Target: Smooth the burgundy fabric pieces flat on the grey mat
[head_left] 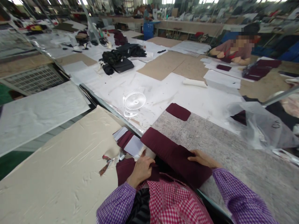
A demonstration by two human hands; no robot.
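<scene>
Below the fan (135, 101), the left hand (141, 169) seemingly pinches the small maroon cloth (123, 171); lower right of the fan lies the long maroon cloth (171, 151); the right hand (203, 158), farther right, touches it, whether pinching I cannot tell; light pressure should keep edges square.

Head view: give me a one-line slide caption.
Left grip on maroon cloth, right grip on a long maroon piece, white fan on the table beyond.
</scene>
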